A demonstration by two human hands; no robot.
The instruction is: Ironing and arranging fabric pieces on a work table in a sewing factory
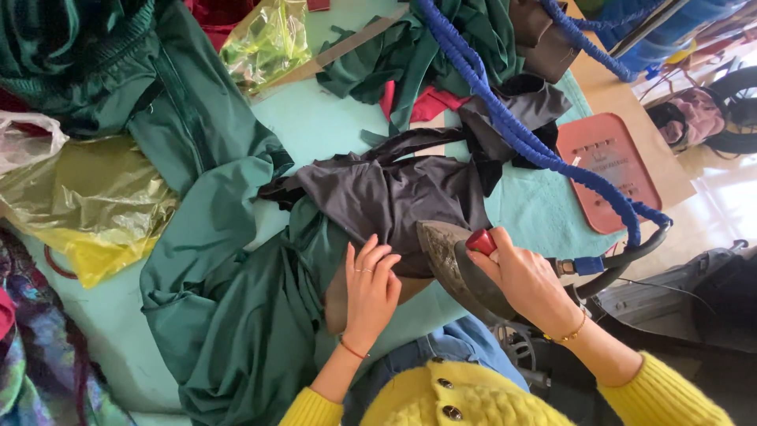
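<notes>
My right hand (524,278) grips the handle of a steam iron (449,256) with a red button, tilted so its worn soleplate faces left at the table's near edge. My left hand (369,285) lies flat with fingers spread on a dark grey cloth (386,193), just left of the iron. The grey cloth spreads over a green garment (229,292) on the pale teal table cover (315,126). A blue braided hose (505,118) runs from the iron's back up across the table.
Yellow plastic bags (91,205) lie at the left, another bag (264,39) at the top. More green and red fabric (426,47) is piled at the far side. A red iron rest (607,170) sits at the right on the wooden edge.
</notes>
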